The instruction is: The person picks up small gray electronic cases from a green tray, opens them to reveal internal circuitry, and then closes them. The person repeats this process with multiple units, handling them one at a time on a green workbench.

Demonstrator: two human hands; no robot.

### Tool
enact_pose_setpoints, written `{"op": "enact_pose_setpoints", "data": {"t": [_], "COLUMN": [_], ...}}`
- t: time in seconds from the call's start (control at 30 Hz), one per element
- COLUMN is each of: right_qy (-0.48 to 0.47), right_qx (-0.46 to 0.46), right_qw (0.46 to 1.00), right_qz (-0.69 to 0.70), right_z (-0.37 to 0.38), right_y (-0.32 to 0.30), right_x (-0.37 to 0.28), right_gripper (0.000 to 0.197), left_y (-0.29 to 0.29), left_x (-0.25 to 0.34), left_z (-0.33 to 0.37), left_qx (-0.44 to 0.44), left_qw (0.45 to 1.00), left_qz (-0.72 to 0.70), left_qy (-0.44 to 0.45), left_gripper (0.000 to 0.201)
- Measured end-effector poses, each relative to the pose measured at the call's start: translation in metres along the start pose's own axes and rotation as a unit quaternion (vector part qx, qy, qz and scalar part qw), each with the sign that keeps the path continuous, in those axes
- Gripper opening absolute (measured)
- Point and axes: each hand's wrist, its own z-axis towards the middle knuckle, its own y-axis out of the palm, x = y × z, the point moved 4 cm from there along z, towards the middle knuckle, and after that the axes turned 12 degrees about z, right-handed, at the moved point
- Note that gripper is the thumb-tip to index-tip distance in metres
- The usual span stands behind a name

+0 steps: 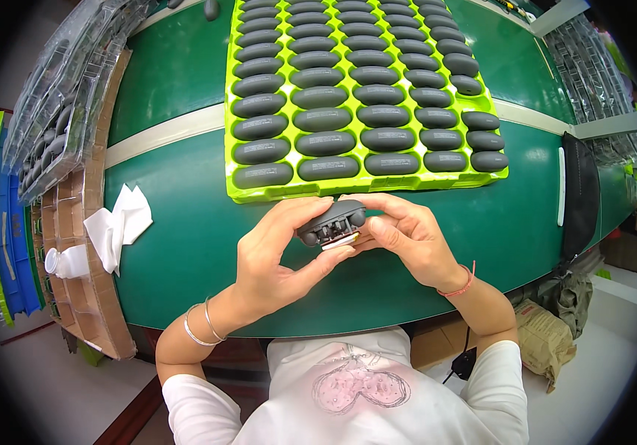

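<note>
Between my hands, above the near part of the green table, is a dark grey oval plastic casing (pixel 332 223) with its inner parts showing toward me. Along its lower edge runs a thin board with a white and yellow strip. My left hand (pixel 277 252) grips the casing's left end, thumb below and fingers on top. On the other end, my right hand (pixel 405 236) has its thumb and fingers closed round the casing. Just beyond my fingertips lies a bright green tray (pixel 259 194) with rows of similar dark grey oval casings (pixel 328 167).
At the left, a cardboard divider box (pixel 114 304) carries a white bottle (pixel 70 262), with white cloth or paper (pixel 119 222) beside it. Clear plastic trays (pixel 58 96) with dark pieces stand behind. A black sheet-like item (pixel 582 196) lies at the table's right end.
</note>
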Motion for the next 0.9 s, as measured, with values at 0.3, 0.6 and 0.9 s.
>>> {"op": "enact_pose_setpoints", "data": {"t": [0.3,0.6,0.9], "right_qy": [-0.011,-0.055,-0.075], "right_qx": [0.013,0.055,-0.052], "right_qw": [0.998,0.994,0.991], "right_qz": [-0.054,-0.077,-0.102], "right_z": [0.000,0.001,-0.001], "right_y": [0.000,0.003,0.004], "right_x": [-0.003,0.003,-0.007], "right_gripper": [0.041,0.038,0.038], "left_y": [0.000,-0.001,-0.014], "left_x": [0.004,-0.008,0.011], "left_z": [0.002,-0.001,0.006], "left_qx": [-0.006,0.008,0.019], "left_qw": [0.999,0.982,0.994], "left_qz": [0.008,-0.143,0.013], "left_qy": [0.032,-0.120,0.106], "left_gripper": [0.049,0.033,0.043]}}
